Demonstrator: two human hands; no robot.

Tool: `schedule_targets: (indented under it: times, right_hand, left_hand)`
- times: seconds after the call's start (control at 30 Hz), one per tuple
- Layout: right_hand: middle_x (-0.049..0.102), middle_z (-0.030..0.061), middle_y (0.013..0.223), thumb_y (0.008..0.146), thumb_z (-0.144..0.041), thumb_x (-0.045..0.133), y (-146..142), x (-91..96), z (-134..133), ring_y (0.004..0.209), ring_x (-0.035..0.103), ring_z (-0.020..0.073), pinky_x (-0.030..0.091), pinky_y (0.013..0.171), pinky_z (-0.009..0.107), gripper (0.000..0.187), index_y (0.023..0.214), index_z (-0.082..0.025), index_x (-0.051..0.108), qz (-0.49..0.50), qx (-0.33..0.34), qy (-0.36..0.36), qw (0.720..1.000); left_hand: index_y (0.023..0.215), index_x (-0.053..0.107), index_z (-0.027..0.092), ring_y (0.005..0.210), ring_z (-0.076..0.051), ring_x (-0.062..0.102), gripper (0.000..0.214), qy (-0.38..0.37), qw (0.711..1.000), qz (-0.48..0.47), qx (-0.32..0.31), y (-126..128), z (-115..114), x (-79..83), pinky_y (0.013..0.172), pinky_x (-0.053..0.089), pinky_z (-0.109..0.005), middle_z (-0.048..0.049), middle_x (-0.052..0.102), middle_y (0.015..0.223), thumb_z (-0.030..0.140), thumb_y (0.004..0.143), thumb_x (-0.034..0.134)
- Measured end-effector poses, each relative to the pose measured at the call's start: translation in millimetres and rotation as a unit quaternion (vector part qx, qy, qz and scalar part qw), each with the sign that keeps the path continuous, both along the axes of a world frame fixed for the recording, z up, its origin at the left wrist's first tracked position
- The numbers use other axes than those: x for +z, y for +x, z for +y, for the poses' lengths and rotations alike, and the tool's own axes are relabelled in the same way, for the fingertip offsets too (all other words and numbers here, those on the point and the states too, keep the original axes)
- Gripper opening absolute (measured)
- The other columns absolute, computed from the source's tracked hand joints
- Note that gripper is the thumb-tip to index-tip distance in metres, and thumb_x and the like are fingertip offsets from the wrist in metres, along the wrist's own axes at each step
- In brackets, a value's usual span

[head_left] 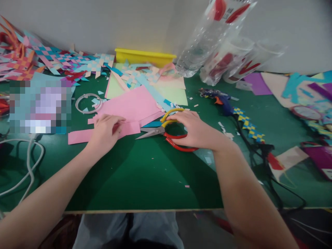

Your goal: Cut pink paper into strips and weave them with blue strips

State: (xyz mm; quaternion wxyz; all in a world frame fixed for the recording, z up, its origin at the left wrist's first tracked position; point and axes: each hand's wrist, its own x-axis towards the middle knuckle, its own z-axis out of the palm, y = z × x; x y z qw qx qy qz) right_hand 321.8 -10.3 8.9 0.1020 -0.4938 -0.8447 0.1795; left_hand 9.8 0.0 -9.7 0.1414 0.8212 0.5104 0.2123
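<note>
My right hand (195, 129) grips a pair of scissors (158, 131) with one yellow and one red handle loop. Their blades are parted and point left, close to the end of a pink paper strip (80, 136). My left hand (106, 133) is curled over this strip, fingers bent and pinching it; the fingertips are partly hidden. Behind the strip lies a larger pink paper sheet (132, 103), touching the left hand's knuckles. A blue paper piece (153, 123) shows by the blades.
A roll of tape (88, 103) sits behind my left hand. Woven paper strips (52, 55) pile at the back left, near a yellow tray (145, 57). Wrapped plastic cups (220, 55) stand at the back. A glue gun (225, 105) and black cable lie right; a white cable (29, 162) lies left.
</note>
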Motion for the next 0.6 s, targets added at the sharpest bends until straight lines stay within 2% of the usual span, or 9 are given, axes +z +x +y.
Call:
schedule_targets:
  times: [0.07,0.17,0.27,0.37,0.6]
  right_hand:
    - [0.061,0.007,0.127,0.074,-0.037,0.067,0.2,-0.3,0.6,0.122,0.051,0.0313,0.029,0.109,0.055,0.044,0.116,-0.027,0.057,0.006,0.002,0.005,1.0]
    - [0.062,0.0077,0.126,0.074,-0.037,0.066,-1.4,-0.2,0.6,0.119,0.053,0.0321,0.032,0.107,0.055,0.041,0.112,-0.027,0.059,0.01,0.003,0.009,1.0]
    - [0.061,0.0079,0.128,0.073,-0.037,0.066,-3.1,-0.7,0.6,0.118,0.054,0.0329,0.033,0.105,0.054,0.042,0.113,-0.026,0.059,0.007,0.003,0.005,1.0]
    - [0.059,0.0085,0.13,0.073,-0.036,0.066,-4.0,-3.0,1.0,0.12,0.052,0.0327,0.032,0.106,0.054,0.042,0.113,-0.026,0.059,0.009,-0.001,0.0,1.0]
    - [0.059,0.0088,0.129,0.073,-0.038,0.065,-4.5,-6.6,3.4,0.126,0.048,0.032,0.03,0.108,0.054,0.046,0.117,-0.026,0.058,0.017,0.009,-0.009,1.0]
  left_hand:
    - [0.123,0.059,0.017,0.12,-0.03,0.053,0.032,0.025,1.0,0.005,-0.012,2.5,-0.6,1.8,0.099,0.044,-0.05,-0.0119,0.065,0.123,0.023,0.092,0.049]
    - [0.136,0.051,0.018,0.133,-0.026,0.045,0.039,0.044,0.99,0.049,-0.126,3.2,2.0,5.3,0.11,0.035,-0.047,-0.0102,0.057,0.139,0.027,0.099,0.043]
    - [0.147,0.041,0.021,0.145,-0.02,0.033,0.046,0.02,0.968,0.113,-0.225,2.2,4.2,5.5,0.121,0.019,-0.044,-0.005,0.046,0.152,0.036,0.104,0.034]
    - [0.153,0.03,0.022,0.149,-0.018,0.023,0.053,0.004,0.957,0.163,-0.24,2.2,3.8,1.9,0.123,0.008,-0.043,-0.0041,0.034,0.158,0.044,0.105,0.025]
    - [0.156,0.022,0.022,0.151,-0.018,0.019,0.065,0.011,0.951,0.197,-0.238,4.0,2.3,-1.4,0.123,0.004,-0.043,-0.0048,0.026,0.161,0.057,0.102,0.018]
